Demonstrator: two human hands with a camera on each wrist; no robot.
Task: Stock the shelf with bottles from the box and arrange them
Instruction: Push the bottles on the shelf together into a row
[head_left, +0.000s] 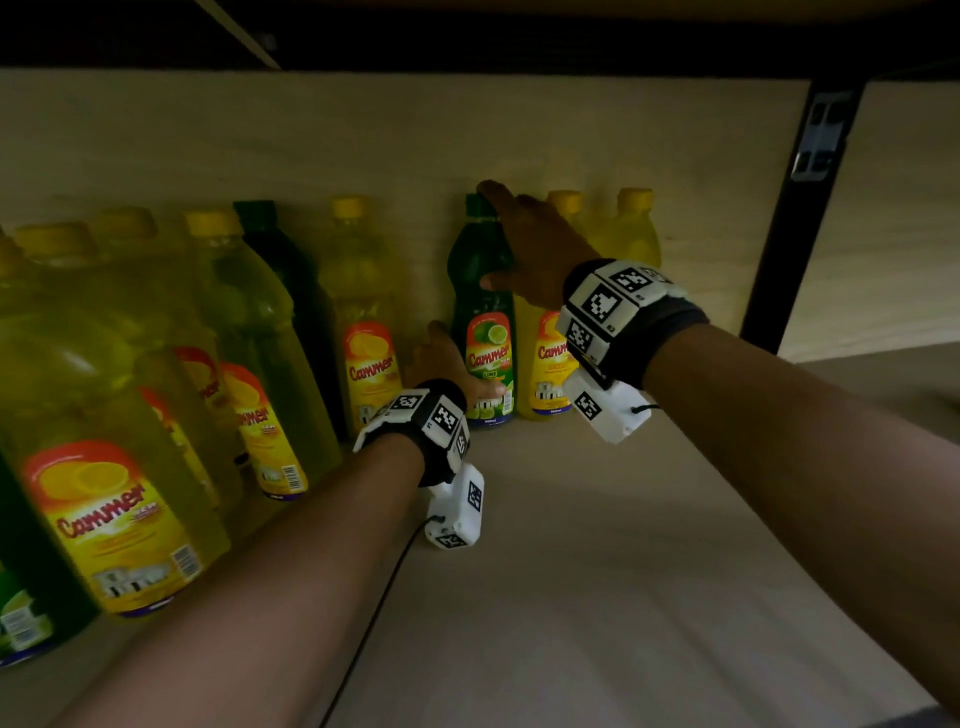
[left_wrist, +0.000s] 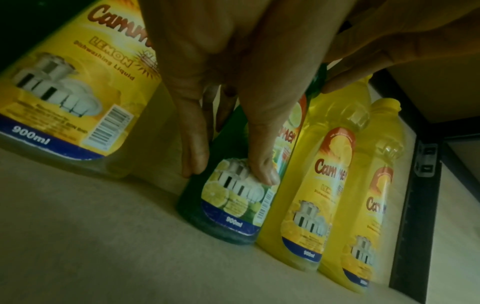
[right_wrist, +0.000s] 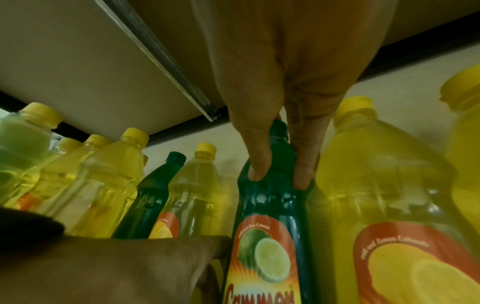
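- green bottles (head_left: 483, 291): 3 in head view; one at the left edge is cut off
- yellow bottles (head_left: 363, 312): about 8 visible, left ones overlap, count unsure
- hands: 2, left hand (head_left: 447, 364), right hand (head_left: 530, 249)

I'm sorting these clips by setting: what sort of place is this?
Probably a shop or stockroom shelf. Many identical Cammer dishwashing bottles stand in rows on a pale shelf board with a black metal upright. The left hand and right hand hold a green lime bottle.
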